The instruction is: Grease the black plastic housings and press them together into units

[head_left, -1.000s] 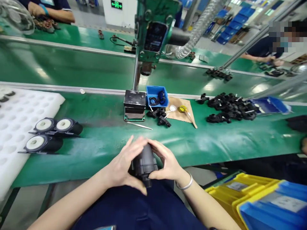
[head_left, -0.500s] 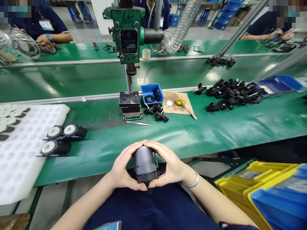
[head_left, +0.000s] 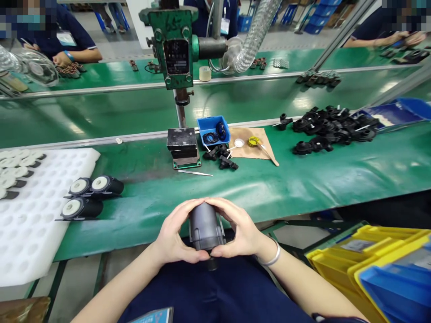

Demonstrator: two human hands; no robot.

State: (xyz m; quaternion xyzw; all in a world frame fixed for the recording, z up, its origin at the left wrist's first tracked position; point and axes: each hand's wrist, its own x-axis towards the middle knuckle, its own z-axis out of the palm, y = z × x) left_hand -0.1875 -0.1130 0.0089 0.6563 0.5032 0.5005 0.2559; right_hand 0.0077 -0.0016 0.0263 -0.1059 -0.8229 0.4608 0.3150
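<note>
Both grips are closing on one part: left hand (head_left: 173, 235) and right hand (head_left: 240, 233) are cupping a black cylindrical housing (head_left: 204, 229), thumbs bearing at its near end, fingers at its far end. Housing is being held before the torso, by the worktop's (head_left: 151, 188) front edge. Judgement: pressing evenly from both sides should be preventing twist. Writing: "65" is showing on the green press head (head_left: 178, 32); its dark plate (head_left: 177, 57) is staying illegible.

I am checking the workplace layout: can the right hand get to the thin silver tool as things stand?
Not immediately, it seems: the right hand and left hand both hold the black part. Otherwise the way looks free: only green table shows before the thin silver tool.
</note>
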